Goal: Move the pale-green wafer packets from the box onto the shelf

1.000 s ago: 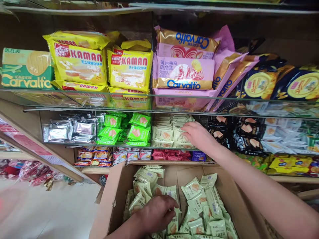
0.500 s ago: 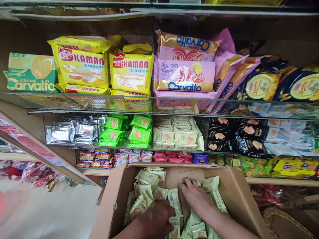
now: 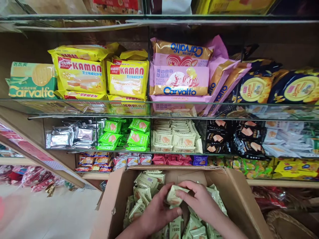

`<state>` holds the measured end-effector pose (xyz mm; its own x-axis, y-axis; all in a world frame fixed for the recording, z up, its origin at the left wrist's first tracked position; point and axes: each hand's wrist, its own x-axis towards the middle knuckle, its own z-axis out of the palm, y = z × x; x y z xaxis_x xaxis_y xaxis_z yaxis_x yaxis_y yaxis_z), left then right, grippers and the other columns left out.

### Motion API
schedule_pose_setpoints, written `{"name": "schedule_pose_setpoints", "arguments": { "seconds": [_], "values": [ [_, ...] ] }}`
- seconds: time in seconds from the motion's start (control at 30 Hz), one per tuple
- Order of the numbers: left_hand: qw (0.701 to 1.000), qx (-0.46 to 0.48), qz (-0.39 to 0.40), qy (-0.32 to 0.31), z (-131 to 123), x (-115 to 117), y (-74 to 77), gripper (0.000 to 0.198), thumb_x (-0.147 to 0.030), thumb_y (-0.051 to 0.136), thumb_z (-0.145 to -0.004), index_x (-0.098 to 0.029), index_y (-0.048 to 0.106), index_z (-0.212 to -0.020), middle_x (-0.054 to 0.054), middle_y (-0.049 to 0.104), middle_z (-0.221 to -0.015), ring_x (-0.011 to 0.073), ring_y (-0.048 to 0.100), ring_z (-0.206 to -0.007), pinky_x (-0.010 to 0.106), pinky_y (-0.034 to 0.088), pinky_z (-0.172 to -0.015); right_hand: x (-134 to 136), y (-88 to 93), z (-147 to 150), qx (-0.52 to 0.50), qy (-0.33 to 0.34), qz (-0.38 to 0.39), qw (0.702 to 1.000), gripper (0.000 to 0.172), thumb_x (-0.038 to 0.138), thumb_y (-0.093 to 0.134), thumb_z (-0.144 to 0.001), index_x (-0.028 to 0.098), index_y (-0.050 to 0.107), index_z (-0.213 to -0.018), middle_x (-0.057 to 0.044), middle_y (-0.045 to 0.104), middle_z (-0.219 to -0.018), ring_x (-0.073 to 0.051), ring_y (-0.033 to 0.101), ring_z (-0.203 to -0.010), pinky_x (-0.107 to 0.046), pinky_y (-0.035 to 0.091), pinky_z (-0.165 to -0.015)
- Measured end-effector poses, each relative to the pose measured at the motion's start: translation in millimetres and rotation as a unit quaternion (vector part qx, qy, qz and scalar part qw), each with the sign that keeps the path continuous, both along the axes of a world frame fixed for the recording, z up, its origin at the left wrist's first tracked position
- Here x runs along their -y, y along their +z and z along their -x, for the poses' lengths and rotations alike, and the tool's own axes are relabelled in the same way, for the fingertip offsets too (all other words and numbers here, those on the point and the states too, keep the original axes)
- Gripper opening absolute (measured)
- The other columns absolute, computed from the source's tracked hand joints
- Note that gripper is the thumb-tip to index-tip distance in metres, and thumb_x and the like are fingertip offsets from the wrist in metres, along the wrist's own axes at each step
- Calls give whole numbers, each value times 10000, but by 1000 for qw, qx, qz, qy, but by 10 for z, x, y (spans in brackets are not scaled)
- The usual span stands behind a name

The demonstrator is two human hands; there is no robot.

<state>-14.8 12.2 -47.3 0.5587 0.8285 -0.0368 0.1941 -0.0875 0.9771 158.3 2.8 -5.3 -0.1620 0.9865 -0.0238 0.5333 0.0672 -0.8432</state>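
Over the open cardboard box [image 3: 103, 209], my left hand [image 3: 156, 210] and my right hand [image 3: 199, 197] come together at a small pale green snack packet [image 3: 174, 195]. The right thumb and fingers pinch its right side. The left fingers curl round its left edge, and the left thumb lies lower down, beneath it. Whether a second packet lies under it in the left palm is hard to make out. Below and around both hands, many more pale green packets [image 3: 137, 209] lie loose in the box.
A glass shelf [image 3: 124, 151] behind the box holds matching pale packets [image 3: 185, 140] in rows, between green packets [image 3: 109, 137] and black packets [image 3: 216, 137]. Yellow wafer packs [image 3: 79, 74] and pink cookie packs [image 3: 179, 79] fill the shelf above. A wicker basket [image 3: 281, 222] stands at lower right.
Both hands have risen from among the loose packets and met in the middle, with a packet now between them. The view has tilted slightly upward.
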Motion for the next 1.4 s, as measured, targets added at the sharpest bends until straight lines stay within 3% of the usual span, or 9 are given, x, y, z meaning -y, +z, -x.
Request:
{"name": "schedule_pose_setpoints", "arguments": {
  "seconds": [0.17, 0.37, 0.53, 0.7, 0.87, 1.0, 1.13, 1.27, 1.4],
  "values": [
    [983, 44, 176, -3, -16, -27, 151, 430, -505, 602, -660, -120, 579, -850, 17, 546, -721, 119, 491, -603, 205, 422, -478, -16, -205, 65, -139, -69, 60, 986, 363, 454, 482, -766, 152, 547, -576, 43, 450, -498, -93, 419, -493, -203, 309, -460],
    [978, 60, 198, -22, -50, -34, 154, 448, -513, 617, -638, -123, 589, -857, 9, 542, -697, 109, 486, -561, 196, 394, -441, -3, -303, 33, -267, -108, 107, 952, 337, 471, 487, -763, 150, 581, -722, 19, 522, -598, -104, 453, -561, -212, 353, -510],
    [984, 51, 170, -30, -65, -7, 108, 366, -455, 646, -642, -113, 604, -768, -12, 517, -627, 94, 450, -551, 198, 373, -492, -19, -298, 8, -235, -108, 69, 964, 284, 426, 565, -718, 149, 618, -747, -7, 591, -682, -129, 504, -634, -234, 396, -590],
    [982, 111, 155, 5, -69, -5, 77, 456, -395, 666, -654, -145, 572, -1024, 27, 605, -787, 156, 529, -751, 250, 408, -688, 19, -316, 61, -146, -23, 55, 987, 234, 377, 550, -740, 161, 639, -725, -17, 622, -699, -156, 542, -695, -254, 410, -659],
    [968, 149, 185, 77, -90, -41, 82, 347, -424, 682, -620, -130, 637, -799, 2, 592, -621, 116, 509, -599, 227, 405, -607, 53, -395, 140, -225, -75, 76, 969, 278, 422, 554, -733, 162, 572, -831, -18, 588, -718, -141, 525, -677, -240, 419, -619],
    [936, 204, 238, 159, -85, -70, 115, 333, -406, 729, -559, -156, 594, -734, -28, 576, -589, 86, 473, -515, 204, 386, -535, 87, -436, 127, -288, -6, 172, 942, 304, 394, 631, -670, 174, 539, -858, -4, 569, -777, -146, 525, -729, -235, 439, -606],
    [941, 189, 235, 153, -45, -76, 128, 294, -382, 727, -573, -140, 617, -699, -29, 560, -581, 75, 459, -519, 184, 359, -519, 111, -460, 92, -207, 10, 162, 965, 249, 391, 621, -674, 161, 555, -742, 31, 526, -683, -121, 489, -649, -209, 402, -558],
    [941, 167, 257, 142, -11, -83, 98, 377, -457, 608, -686, -105, 604, -548, -9, 532, -488, 70, 414, -441, 195, 315, -453, 87, -333, 32, -132, 34, 147, 980, 199, 359, 595, -698, 162, 578, -723, 34, 557, -656, -124, 498, -639, -211, 382, -585],
    [914, 236, 263, 202, 22, -140, 89, 351, -467, 530, -748, -130, 614, -702, -1, 577, -589, 90, 489, -498, 190, 321, -461, -47, 61, -156, -44, 12, 111, 993, 269, 386, 531, -748, 180, 597, -908, -10, 630, -810, -168, 551, -731, -240, 415, -623]
  ]
}}
